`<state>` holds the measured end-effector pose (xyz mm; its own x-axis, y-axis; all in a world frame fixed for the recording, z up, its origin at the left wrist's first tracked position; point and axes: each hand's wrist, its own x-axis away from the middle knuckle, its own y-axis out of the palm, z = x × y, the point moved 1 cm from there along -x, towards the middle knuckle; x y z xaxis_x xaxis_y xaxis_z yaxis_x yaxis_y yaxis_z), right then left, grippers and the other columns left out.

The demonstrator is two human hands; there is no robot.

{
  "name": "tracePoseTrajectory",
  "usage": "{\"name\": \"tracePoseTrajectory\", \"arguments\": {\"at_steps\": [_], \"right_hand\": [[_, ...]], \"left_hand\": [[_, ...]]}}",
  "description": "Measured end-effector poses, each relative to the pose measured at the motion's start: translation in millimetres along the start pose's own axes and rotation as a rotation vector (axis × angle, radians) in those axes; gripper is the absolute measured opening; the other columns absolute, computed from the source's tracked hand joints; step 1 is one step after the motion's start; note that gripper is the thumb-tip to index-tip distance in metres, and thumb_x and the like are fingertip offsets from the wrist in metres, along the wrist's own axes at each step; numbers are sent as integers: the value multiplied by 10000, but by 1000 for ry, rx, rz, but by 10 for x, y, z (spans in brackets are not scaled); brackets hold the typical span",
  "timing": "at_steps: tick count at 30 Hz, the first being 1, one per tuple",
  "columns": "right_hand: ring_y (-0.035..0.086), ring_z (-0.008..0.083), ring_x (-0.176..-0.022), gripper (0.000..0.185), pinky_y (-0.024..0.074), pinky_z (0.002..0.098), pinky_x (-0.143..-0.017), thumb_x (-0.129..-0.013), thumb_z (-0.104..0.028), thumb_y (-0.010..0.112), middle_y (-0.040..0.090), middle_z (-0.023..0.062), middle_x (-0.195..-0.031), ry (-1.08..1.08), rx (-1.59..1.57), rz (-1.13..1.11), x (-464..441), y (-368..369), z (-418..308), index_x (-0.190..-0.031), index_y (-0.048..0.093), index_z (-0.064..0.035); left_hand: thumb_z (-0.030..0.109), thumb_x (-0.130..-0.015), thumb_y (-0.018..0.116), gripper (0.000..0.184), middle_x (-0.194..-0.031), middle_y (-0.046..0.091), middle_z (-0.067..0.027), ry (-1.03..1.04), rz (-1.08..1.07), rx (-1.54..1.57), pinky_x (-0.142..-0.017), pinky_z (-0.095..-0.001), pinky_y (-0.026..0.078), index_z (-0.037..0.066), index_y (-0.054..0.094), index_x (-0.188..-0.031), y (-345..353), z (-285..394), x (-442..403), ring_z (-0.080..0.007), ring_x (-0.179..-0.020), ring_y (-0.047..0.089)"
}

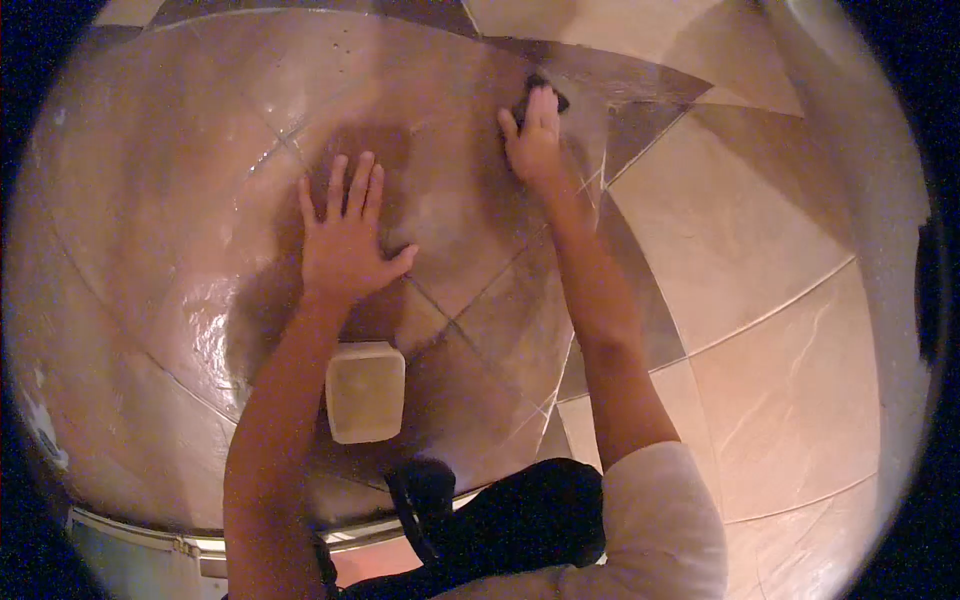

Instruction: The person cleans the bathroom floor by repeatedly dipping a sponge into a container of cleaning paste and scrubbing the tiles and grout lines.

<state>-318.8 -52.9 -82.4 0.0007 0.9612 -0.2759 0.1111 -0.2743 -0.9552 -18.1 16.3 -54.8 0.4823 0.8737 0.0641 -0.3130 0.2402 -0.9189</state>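
Note:
My left hand [345,240] lies with its fingers spread on the wet tiled floor [450,200], holding nothing. Farther off and to the right, my right hand [535,140] presses a small black pad [536,80] against the tiles. Its fingers are together over the pad and hide most of it, so its exact kind is hard to make out. Close to my left forearm stands a pale plastic tub [365,395] with yellowish liquid in it.
Lighter tiles [770,370] spread out on the right, bordered by a darker tile band. At the bottom, my dark-clothed leg [535,515] is beside a metal rail or threshold [370,535]. A pale curved edge [890,200] runs along the far right.

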Motion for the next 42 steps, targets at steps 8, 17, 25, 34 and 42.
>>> {"name": "tracePoseTrajectory", "arguments": {"at_steps": [8,17,25,34,42], "right_hand": [[343,470,-1241,667,287,470,-1047,-898,-443,494,367,322,-1330,310,58,-4,548,-274,929,-1284,374,88],[445,469,-1112,560,358,478,-973,-890,-391,493,457,312,-1231,-271,82,-85,524,-372,-227,-1220,451,59],[464,413,-1092,460,340,477,-957,-869,-322,521,505,256,-1175,192,-47,-128,-87,-26,135,-1154,487,38],[326,354,-1304,573,249,458,-1068,-891,-358,495,360,220,-1394,94,138,-120,826,-369,59,-1324,391,2],[309,396,-1285,600,292,483,-1030,-878,-414,502,305,302,-1378,-43,-67,-52,493,-198,-1225,-1294,409,7]], "left_hand": [[624,-696,548,964,-1520,150,-52,-6,14,12,-1079,-610,64,63,254,-1424,2,20,45,-271,-1404,92],[598,-693,568,970,-1516,162,-54,-1,4,13,-1078,-610,76,57,238,-1427,-13,17,24,-275,-1402,101],[623,-692,541,978,-1515,168,-60,-2,20,-20,-1081,-608,56,57,237,-1429,18,22,13,-271,-1402,98],[632,-671,562,1000,-1511,172,-79,10,67,6,-1077,-618,44,44,254,-1419,38,9,18,-282,-1400,109],[606,-679,567,977,-1510,175,-60,-28,-57,-47,-1081,-614,63,50,256,-1420,-7,47,12,-270,-1401,110]]}}
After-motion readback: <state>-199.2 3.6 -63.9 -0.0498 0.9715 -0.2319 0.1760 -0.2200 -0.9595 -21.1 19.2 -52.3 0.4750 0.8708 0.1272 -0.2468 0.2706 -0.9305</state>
